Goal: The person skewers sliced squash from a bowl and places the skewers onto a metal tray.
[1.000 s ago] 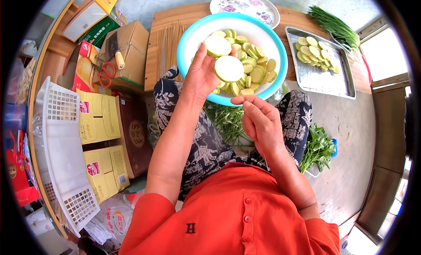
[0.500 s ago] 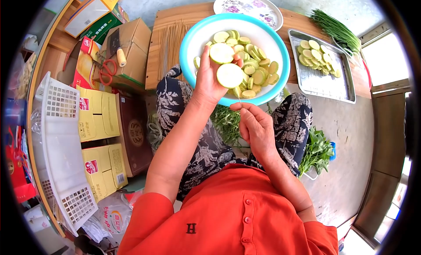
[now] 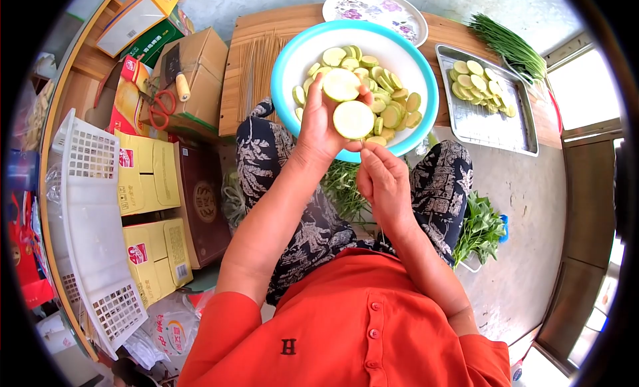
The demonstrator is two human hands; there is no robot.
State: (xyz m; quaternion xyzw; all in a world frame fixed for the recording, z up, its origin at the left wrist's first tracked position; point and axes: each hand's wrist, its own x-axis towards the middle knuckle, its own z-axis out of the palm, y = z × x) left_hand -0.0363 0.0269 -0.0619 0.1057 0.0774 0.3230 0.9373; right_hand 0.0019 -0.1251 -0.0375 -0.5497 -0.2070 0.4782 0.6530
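Observation:
My left hand (image 3: 317, 131) is closed around pale green zucchini slices, a large round slice (image 3: 353, 120) in front and another slice (image 3: 341, 85) above it. Just below them, my right hand (image 3: 387, 187) pinches a thin skewer (image 3: 362, 144) that meets the lower edge of the front slice. How far the skewer runs inside is hidden. Both hands are over the near side of a white basin with a blue rim (image 3: 432, 87). Many more cut zucchini slices (image 3: 394, 114) lie in the basin.
Thin wooden sticks (image 3: 255, 70) lie left of the basin on the wooden table (image 3: 293, 17). To the right, a metal tray (image 3: 496, 130) holds zucchini slices beside green chives (image 3: 509, 46). A floral plate (image 3: 373, 2) is behind. A knife (image 3: 182, 86) and red scissors (image 3: 162, 109) are left.
My right hand has moved up and slightly left, closer to the slices, and less of the skewer shows. The slices in my left hand have shifted slightly right.

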